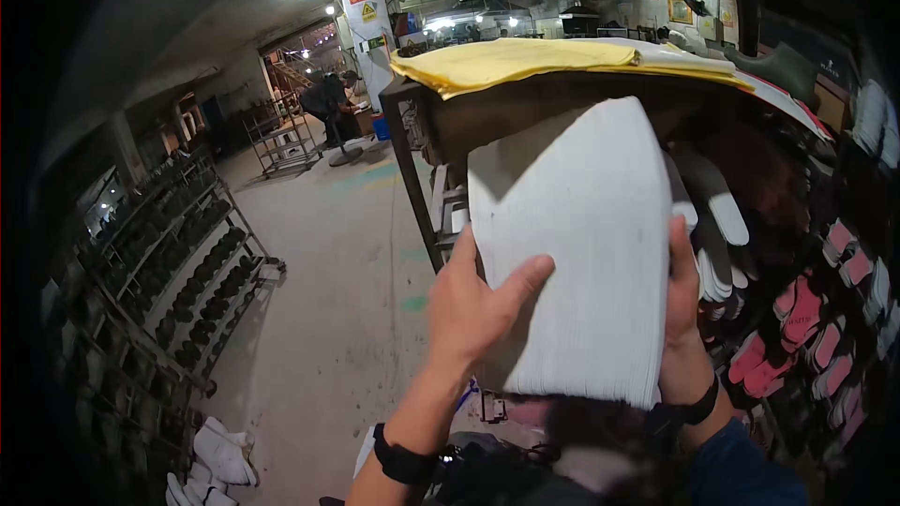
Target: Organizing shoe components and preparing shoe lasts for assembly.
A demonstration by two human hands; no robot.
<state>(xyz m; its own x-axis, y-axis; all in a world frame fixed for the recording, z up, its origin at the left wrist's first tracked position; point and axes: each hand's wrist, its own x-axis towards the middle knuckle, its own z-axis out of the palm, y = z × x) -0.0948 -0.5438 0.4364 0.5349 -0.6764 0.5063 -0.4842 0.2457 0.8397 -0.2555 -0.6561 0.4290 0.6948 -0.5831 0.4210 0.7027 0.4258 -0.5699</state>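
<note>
Between my two hands is a thick stack of white insoles (pixel 581 253), held up in front of a dark shelf; fine lines run along its face where the many thin edges lie together. My left hand (pixel 473 305) grips its left side, the thumb lying across the front. At the right edge, my right hand (pixel 682 295) is closed against the stack, its thumb and palm partly hidden. Behind the right hand, more white insoles (pixel 724 211) lie on the shelf.
Yellow sheets (pixel 525 61) cover the top of the shelf (pixel 405 159). Pink and white insoles (pixel 797 314) hang or lie at the right. Racks of dark shoe-shaped pieces (pixel 202 286) stand at left, white pieces (pixel 223 454) on the floor below. A person (pixel 328 98) bends in the background.
</note>
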